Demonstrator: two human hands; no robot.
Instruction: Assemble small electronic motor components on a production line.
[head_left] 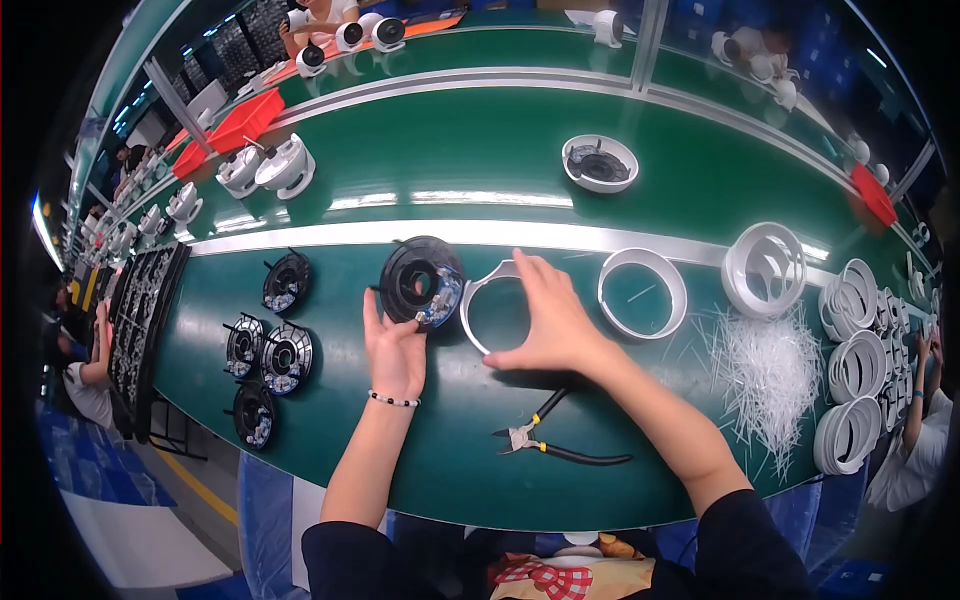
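My left hand (395,358) is closed on a black round housing (400,262) with a small circuit board along its lower right side, held up above the green bench. Just to the right, my right hand (555,315) grips a white plastic ring (471,318) between thumb and fingers. The ring stands close beside the black housing, and its right side is hidden behind my hand. Below my hands a pair of side cutters (585,459) with black-and-yellow handles lies on the bench. Another white ring (678,300) rests to the right of my right hand.
Several black housings (287,358) lie at left, near a black tray rack (140,340). At right are a heap of thin white strips (770,385), a larger white ring (735,270) and stacked rings (845,435). A white bowl-shaped shell (600,183) sits beyond the metal rail (400,234).
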